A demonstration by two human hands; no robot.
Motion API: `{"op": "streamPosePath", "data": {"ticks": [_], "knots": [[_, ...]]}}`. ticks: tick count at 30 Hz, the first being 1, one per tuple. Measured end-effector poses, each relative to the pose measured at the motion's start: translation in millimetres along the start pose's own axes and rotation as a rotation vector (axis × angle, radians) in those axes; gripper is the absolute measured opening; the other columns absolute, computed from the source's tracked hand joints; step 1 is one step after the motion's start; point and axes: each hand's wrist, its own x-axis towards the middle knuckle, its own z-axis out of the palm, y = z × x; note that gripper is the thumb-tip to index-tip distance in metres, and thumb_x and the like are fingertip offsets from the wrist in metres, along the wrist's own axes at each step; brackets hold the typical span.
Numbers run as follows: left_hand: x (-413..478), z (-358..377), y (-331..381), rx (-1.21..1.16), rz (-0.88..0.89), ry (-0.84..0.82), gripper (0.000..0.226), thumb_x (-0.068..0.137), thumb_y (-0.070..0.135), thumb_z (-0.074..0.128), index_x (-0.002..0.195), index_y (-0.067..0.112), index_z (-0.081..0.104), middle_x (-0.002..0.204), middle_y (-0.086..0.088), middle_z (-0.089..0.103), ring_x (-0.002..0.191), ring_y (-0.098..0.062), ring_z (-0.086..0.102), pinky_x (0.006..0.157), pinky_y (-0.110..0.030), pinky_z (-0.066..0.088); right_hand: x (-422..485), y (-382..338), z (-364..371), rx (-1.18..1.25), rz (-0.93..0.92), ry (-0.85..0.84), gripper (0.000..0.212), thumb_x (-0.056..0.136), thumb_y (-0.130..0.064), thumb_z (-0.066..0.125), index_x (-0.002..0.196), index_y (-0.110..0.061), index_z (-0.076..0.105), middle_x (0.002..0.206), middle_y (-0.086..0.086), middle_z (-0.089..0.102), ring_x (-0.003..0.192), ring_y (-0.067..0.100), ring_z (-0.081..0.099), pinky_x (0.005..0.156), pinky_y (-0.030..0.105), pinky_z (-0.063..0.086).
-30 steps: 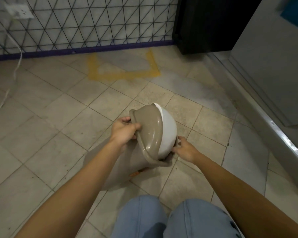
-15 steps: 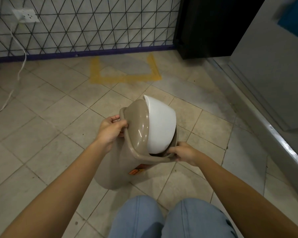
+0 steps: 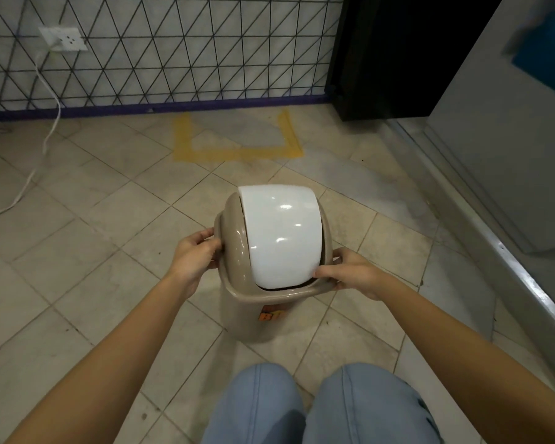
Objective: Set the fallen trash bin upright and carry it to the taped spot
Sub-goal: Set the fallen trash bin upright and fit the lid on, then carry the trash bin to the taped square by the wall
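Note:
A beige trash bin with a white swing lid stands upright on the tiled floor in front of my knees. My left hand grips the left side of its rim. My right hand grips the rim at the front right, thumb against the lid's edge. A small orange label shows on the bin's near wall. The taped spot, a yellow U-shaped outline open toward the wall, lies on the floor beyond the bin.
A wire mesh panel with a purple base strip runs along the back. A white socket and its cable trail down the left. A black cabinet stands back right, and a grey metal ledge runs along the right.
The bin has swung from lying on its side to upright, its lid turning to face up. Both hands stayed on the rim as it rose.

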Motion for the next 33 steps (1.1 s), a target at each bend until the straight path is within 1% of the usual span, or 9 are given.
{"op": "streamPosePath", "data": {"ticks": [3, 10, 15, 18, 21, 26, 29, 31, 33], "knots": [[-1.6, 1.2, -6.2, 0.01, 0.011, 0.001, 0.036, 0.085, 0.005, 0.054, 0.12, 0.009, 0.059, 0.085, -0.006, 0.069, 0.072, -0.016, 0.063, 0.061, -0.026, 0.05, -2.2, -3.6, -1.3, -0.028, -0.029, 0.031, 0.061, 0.066, -0.029, 0.08, 0.109, -0.018, 0.039, 0.1, 0.003, 0.058, 0.091, 0.017, 0.061, 0.076, 0.033, 0.055], [-2.2, 2.3, -14.0, -0.001, 0.06, 0.001, 0.037, 0.09, 0.005, 0.05, 0.126, 0.007, 0.057, 0.098, -0.008, 0.069, 0.083, -0.017, 0.063, 0.071, -0.028, 0.052, -7.7, -2.6, 2.8, -0.036, -0.043, 0.056, 0.063, 0.063, -0.026, 0.083, 0.107, -0.016, 0.04, 0.095, 0.001, 0.058, 0.086, 0.014, 0.061, 0.067, 0.027, 0.055], [-0.9, -2.3, -23.2, 0.008, 0.052, 0.013, 0.042, 0.09, 0.007, 0.051, 0.132, 0.009, 0.051, 0.111, -0.009, 0.068, 0.089, -0.018, 0.063, 0.071, -0.028, 0.05, -9.1, 1.7, 8.3, -0.058, -0.038, 0.061, 0.082, 0.057, -0.028, 0.087, 0.12, -0.01, 0.038, 0.1, 0.004, 0.058, 0.088, 0.015, 0.062, 0.065, 0.027, 0.055], [-1.3, -4.3, -27.9, 0.007, 0.045, 0.026, 0.043, 0.091, 0.008, 0.05, 0.133, 0.01, 0.05, 0.11, -0.009, 0.067, 0.089, -0.017, 0.062, 0.07, -0.027, 0.05, -7.9, 3.5, 11.9, -0.081, -0.042, 0.068, 0.095, 0.052, -0.031, 0.088, 0.127, -0.01, 0.035, 0.107, 0.008, 0.058, 0.093, 0.02, 0.062, 0.074, 0.033, 0.056], [-0.6, -5.8, -30.8, -0.002, 0.029, 0.048, 0.044, 0.092, 0.01, 0.051, 0.135, 0.01, 0.047, 0.118, -0.01, 0.065, 0.099, -0.021, 0.061, 0.075, -0.031, 0.05, -6.6, 4.6, 13.9, -0.097, -0.051, 0.075, 0.1, 0.052, -0.033, 0.088, 0.132, -0.011, 0.033, 0.111, 0.009, 0.058, 0.097, 0.021, 0.061, 0.081, 0.036, 0.055], [-4.8, -3.3, -30.0, 0.032, 0.066, 0.08, 0.048, 0.089, 0.011, 0.054, 0.137, 0.011, 0.044, 0.105, 0.001, 0.064, 0.095, -0.015, 0.06, 0.082, -0.031, 0.048, -10.3, 5.0, 13.6, -0.179, -0.115, 0.112, 0.113, 0.05, -0.035, 0.089, 0.141, -0.015, 0.025, 0.129, 0.007, 0.047, 0.11, 0.02, 0.052, 0.09, 0.034, 0.048], [-11.9, -4.1, -31.1, 0.192, 0.17, 0.133, 0.051, 0.087, 0.015, 0.056, 0.136, 0.02, 0.046, 0.123, 0.004, 0.055, 0.097, -0.008, 0.055, 0.089, -0.029, 0.044, -13.6, 3.7, 17.1, -0.3, -0.257, 0.176, 0.129, 0.04, -0.036, 0.091, 0.144, -0.025, 0.015, 0.142, 0.003, 0.03, 0.127, 0.022, 0.037, 0.106, 0.043, 0.038], [-18.0, -5.1, -32.9, 0.281, 0.284, 0.156, 0.055, 0.084, 0.01, 0.057, 0.136, 0.025, 0.045, 0.13, 0.005, 0.05, 0.108, -0.009, 0.05, 0.094, -0.03, 0.041, -14.1, 2.9, 20.2, -0.37, -0.345, 0.197, 0.135, 0.036, -0.038, 0.092, 0.143, -0.032, 0.01, 0.141, -0.002, 0.026, 0.131, 0.016, 0.027, 0.108, 0.035, 0.028], [-27.9, -4.2, -36.4, 0.284, 0.382, 0.111, 0.063, 0.079, 0.002, 0.056, 0.137, 0.025, 0.043, 0.132, 0.001, 0.05, 0.114, -0.01, 0.048, 0.098, -0.031, 0.041, -14.2, 2.4, 22.9, -0.388, -0.399, 0.207, 0.138, 0.035, -0.038, 0.092, 0.142, -0.036, 0.006, 0.141, -0.004, 0.025, 0.131, 0.013, 0.024, 0.104, 0.029, 0.024]]}}
